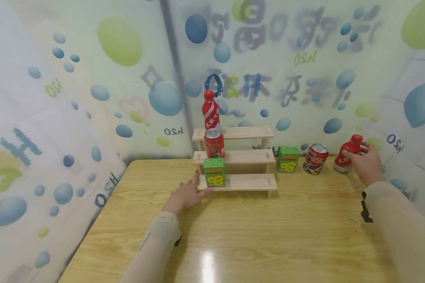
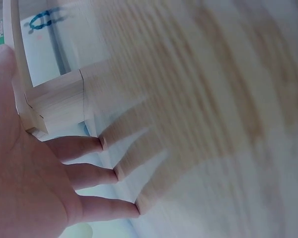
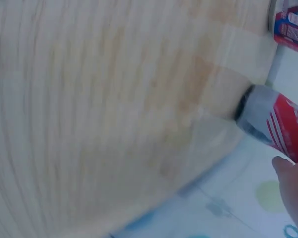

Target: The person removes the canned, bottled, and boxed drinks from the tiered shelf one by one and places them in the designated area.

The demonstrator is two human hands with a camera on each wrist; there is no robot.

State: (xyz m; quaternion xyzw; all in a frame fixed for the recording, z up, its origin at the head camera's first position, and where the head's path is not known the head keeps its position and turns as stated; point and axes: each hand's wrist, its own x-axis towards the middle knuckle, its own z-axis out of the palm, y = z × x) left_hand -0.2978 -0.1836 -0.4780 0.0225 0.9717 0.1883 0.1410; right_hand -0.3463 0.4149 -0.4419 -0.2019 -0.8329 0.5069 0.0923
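At the far right my right hand (image 1: 366, 163) grips a red bottle (image 1: 348, 154) around its upper part, the thumb in front. The bottle leans slightly, its grey base (image 3: 258, 114) close to the tabletop in the right wrist view. My left hand (image 1: 185, 195) is at the left end of a three-step wooden rack (image 1: 248, 181), thumb along the lowest step's front edge. In the left wrist view its straight fingers (image 2: 92, 176) reach down to the table. On the rack stand a green box (image 1: 214, 173), a red can (image 1: 214, 144) and another red bottle (image 1: 210, 112), one per step.
Right of the rack, a second green box (image 1: 287, 159) and a dark red and blue can (image 1: 316, 158) stand along the back of the wooden table (image 1: 233, 232). A patterned wall curtain (image 1: 145, 129) rises right behind the table edge.
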